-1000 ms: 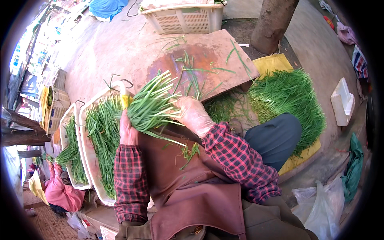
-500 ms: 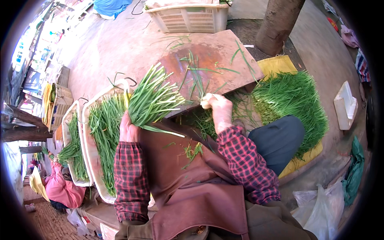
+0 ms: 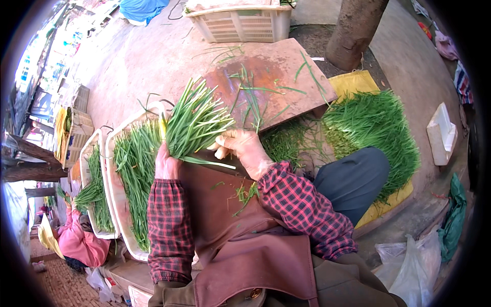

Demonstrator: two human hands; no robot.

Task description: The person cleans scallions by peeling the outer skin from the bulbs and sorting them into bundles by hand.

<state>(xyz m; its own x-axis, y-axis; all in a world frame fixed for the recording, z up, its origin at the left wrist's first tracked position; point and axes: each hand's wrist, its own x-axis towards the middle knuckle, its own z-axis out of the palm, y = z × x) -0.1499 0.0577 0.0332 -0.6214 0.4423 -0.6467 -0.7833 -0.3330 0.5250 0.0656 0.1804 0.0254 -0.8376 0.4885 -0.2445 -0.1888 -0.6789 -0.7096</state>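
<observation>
My left hand (image 3: 166, 162) is closed around a bunch of garlic chives (image 3: 198, 120), its pale cut stalks fanned toward the upper right. One loose blade sticks out below the bunch. At the stalk ends, my right hand (image 3: 244, 147) has its fingers bent in a pinch; what lies between the fingertips, if anything, is too small to make out. Beneath both hands, a brown apron (image 3: 220, 197) over my lap carries a few green scraps (image 3: 246, 194). Beyond them, a low board (image 3: 286, 66) is strewn with loose blades (image 3: 250, 97).
To the left stand white crates of chives (image 3: 134, 174). A large chive pile (image 3: 376, 138) lies on yellow sacking (image 3: 358, 82) at right, near a tree trunk (image 3: 355, 36). A pale crate (image 3: 240, 25) stands beyond the board. Another person (image 3: 82, 238) in pink works at far left.
My right hand has moved left and slightly down, from the board's near edge to the stalk ends. The left hand and its bunch have stayed almost in place.
</observation>
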